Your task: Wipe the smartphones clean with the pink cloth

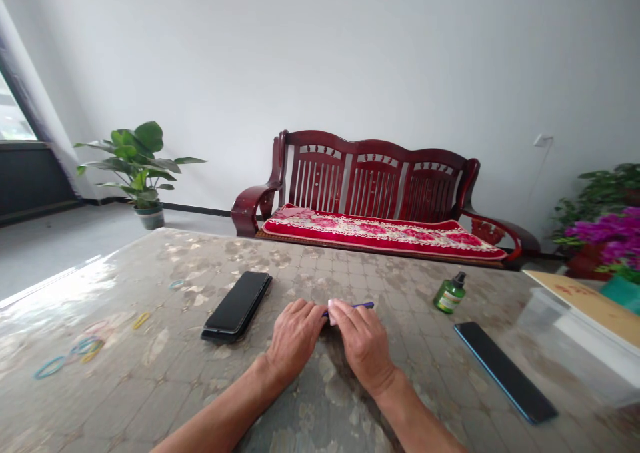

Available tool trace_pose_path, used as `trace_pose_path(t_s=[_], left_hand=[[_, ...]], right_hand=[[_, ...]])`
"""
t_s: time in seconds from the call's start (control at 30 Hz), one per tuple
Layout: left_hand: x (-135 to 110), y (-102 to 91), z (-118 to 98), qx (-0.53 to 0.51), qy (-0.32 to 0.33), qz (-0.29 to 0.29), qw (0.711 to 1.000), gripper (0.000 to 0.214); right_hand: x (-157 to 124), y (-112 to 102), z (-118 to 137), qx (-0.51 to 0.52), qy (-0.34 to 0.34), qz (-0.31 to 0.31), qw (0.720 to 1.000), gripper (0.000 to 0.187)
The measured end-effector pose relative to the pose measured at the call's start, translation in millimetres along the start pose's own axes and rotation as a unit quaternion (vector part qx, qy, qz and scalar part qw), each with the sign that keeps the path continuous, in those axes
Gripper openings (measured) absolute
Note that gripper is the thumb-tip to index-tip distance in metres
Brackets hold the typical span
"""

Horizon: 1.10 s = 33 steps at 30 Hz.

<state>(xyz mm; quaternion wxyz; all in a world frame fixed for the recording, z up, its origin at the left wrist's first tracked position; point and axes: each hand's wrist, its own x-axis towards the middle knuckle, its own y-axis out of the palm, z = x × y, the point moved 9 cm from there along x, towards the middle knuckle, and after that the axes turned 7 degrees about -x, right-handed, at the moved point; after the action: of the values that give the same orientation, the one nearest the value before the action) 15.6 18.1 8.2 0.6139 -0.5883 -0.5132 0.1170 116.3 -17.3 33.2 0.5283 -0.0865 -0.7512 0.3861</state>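
A slim dark blue, pen-like stick (pixel 369 305) is held level just above the patterned tablecloth (pixel 320 399). My left hand (pixel 299 336) is closed, its fingertips pinching the stick's left end. My right hand (pixel 361 341) is closed around the stick's middle, with thumb and fingers pressed together, and the right end pokes out past the knuckles. The fingertips of both hands nearly meet, and most of the stick is hidden behind them.
Stacked black phones (pixel 239 304) lie to the left, beyond several coloured rubber bands (pixel 86 347). On the right are a green pump bottle (pixel 450 294), another phone (pixel 505 371) and a clear plastic box (pixel 560 339). A red wooden bench (pixel 375 181) stands behind the table.
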Motion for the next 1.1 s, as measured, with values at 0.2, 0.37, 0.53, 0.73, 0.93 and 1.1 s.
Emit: trace_pose_path(t_s=[0.2, 0.37, 0.53, 0.73, 0.93, 1.1], left_hand=[[2.8, -1.5, 7.1, -0.010, -0.012, -0.007, 1.000, 0.020], [5.9, 0.1, 10.3, -0.015, -0.020, -0.013, 1.000, 0.020], [7.0, -1.5, 9.8, -0.029, -0.022, -0.018, 0.999, 0.022], [7.0, -0.2, 11.1, -0.023, -0.020, -0.011, 0.999, 0.022], [10.4, -1.0, 10.3, -0.001, -0.031, 0.001, 1.000, 0.019], [17.6, -0.7, 4.1, 0.022, -0.032, 0.023, 0.999, 0.012]], right_hand=[[-10.2, -2.0, -40.9, -0.039, 0.059, -0.011, 0.997, 0.027], [-15.1, -2.1, -55.2, -0.062, 0.083, -0.023, 0.994, 0.028], [-0.3, 2.6, -21.1, -0.033, 0.035, -0.011, 0.999, 0.030], [0.9, 4.3, -23.3, -0.037, 0.025, 0.001, 0.999, 0.030], [-15.0, -0.8, -61.2, -0.043, 0.083, -0.027, 0.995, 0.030], [-20.7, 3.7, -69.0, -0.007, 0.136, -0.058, 0.989, 0.030]])
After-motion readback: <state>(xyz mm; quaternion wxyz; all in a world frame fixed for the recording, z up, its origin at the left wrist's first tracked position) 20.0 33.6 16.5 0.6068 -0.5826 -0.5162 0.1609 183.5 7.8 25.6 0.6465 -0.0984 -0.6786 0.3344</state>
